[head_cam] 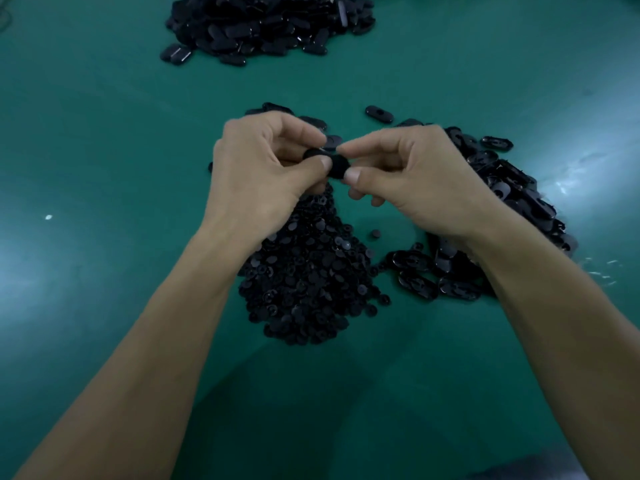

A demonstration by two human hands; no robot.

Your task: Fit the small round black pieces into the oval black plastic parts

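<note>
Now your left grip (263, 168) and right grip (415, 181) both pinch one oval part (336, 167) above the heap of round pieces (308, 271) on the bench (104, 140); pressing askew could flick it into that black heap, hard to find

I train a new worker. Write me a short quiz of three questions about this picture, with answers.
1. True or false: the pile of small round pieces lies left of the near pile of oval parts.
2. The left hand and the right hand together pinch: A a black part; B a white cloth; C nothing.
3. Fill in: the table is ___ in colour.
Key: 1 true; 2 A; 3 green.
</note>
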